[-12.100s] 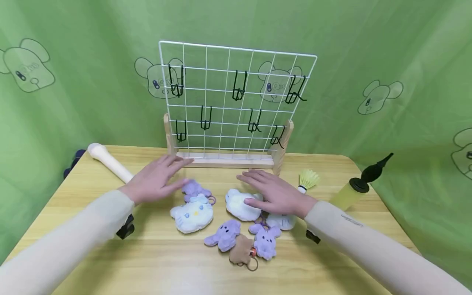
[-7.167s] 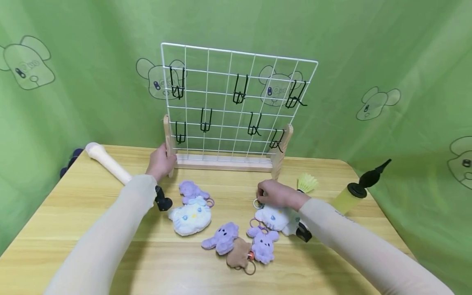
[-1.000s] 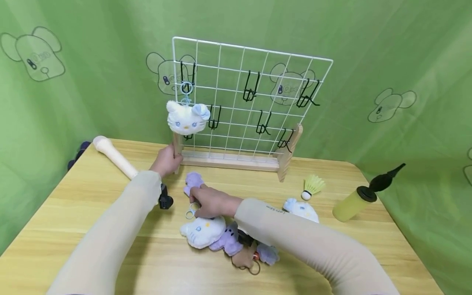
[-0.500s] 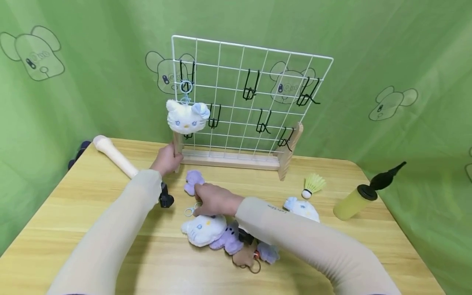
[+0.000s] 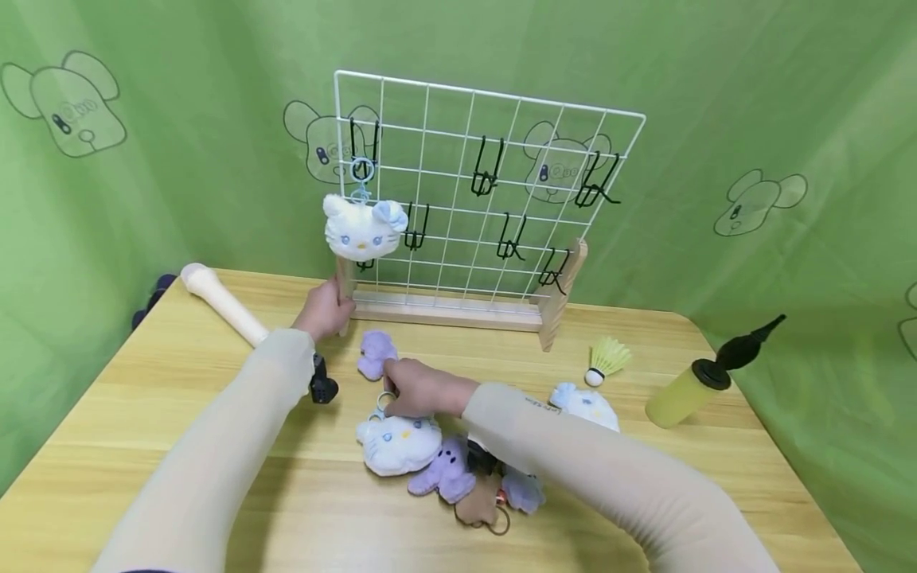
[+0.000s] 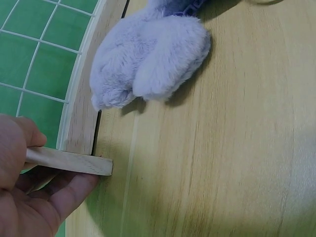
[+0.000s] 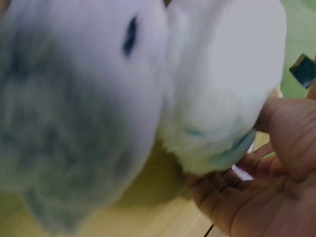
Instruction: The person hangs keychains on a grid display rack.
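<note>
My left hand grips the left wooden upright of a white wire grid rack. With its fingertips my right hand pinches the light-blue ring of a white cat plush keychain; the right wrist view shows its fingers at the plush's edge. Another white cat plush keychain hangs by its ring from the upper left black hook. Just beyond the right fingertips lies a purple plush. A purple plush with a face lies against the held keychain.
A brown plush, a further purple plush and a white cat plush lie near the right forearm. Rightward are a shuttlecock and a yellow bottle. A pale rod lies left. Several black hooks hang on the grid.
Since the oldest frame, a white cat plush has come onto the upper left hook and my left hand onto the upright. In the last half second, the pinched ring tips up and the right hand shifts slightly right.
</note>
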The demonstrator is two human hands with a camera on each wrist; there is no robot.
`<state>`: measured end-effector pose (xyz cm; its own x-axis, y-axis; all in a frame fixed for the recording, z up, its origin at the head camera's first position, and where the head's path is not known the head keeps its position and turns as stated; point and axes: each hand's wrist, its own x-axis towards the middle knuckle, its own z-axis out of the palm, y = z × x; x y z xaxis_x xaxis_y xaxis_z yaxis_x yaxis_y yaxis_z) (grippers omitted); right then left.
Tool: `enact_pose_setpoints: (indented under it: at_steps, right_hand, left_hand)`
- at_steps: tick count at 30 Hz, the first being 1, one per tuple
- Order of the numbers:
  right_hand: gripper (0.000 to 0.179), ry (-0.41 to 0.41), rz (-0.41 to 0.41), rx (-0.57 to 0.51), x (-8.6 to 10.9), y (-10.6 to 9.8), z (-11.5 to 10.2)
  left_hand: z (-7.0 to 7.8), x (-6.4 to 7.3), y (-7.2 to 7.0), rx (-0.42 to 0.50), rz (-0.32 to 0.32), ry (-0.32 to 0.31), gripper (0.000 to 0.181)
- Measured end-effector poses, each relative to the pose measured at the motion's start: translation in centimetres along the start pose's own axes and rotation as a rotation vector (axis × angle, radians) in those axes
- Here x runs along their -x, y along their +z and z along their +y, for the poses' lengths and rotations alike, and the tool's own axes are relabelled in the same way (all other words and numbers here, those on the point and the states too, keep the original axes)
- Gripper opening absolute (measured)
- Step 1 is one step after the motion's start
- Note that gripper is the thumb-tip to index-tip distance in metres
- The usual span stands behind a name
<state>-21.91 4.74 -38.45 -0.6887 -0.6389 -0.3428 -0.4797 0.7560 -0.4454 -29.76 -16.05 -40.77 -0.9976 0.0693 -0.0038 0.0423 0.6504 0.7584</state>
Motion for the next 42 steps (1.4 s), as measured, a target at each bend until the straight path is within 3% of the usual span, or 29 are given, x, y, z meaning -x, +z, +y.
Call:
enact_pose_setpoints:
  at_steps: [4,15,21,26,29,37,42]
  right_hand:
    - [0.021,-0.046,0.005,-0.079,0.0,0.0,0.7]
    - [0.008,-0.215,0.020,-0.095,0.7,-0.5,2.2]
    - [0.013,-0.294,0.062,-0.291,1.6,-0.5,3.4]
    - [0.017,-0.308,0.063,-0.550,2.5,-0.3,4.2]
    - [0.019,-0.300,0.082,-0.642,3.1,-0.4,4.3]
    - [0.022,-0.275,0.157,-0.756,4.7,-1.7,4.1]
    - [0.022,-0.310,0.275,-0.748,5.7,-3.6,4.0]
  left_hand:
    - [0.0,0.0,0.1,-0.003,0.000,0.005,0.042]
    - [0.4,0.2,0.0,0.003,-0.017,-0.001,0.045]
    - [0.4,0.5,-0.1,-0.002,-0.021,-0.006,0.046]
    - [0.2,0.6,0.0,-0.019,-0.017,0.004,0.046]
    - [0.2,0.7,0.1,-0.017,-0.010,0.015,0.046]
    - [0.2,0.7,0.1,-0.015,-0.015,0.012,0.046]
    - [0.1,0.5,0.2,-0.005,-0.014,0.004,0.047]
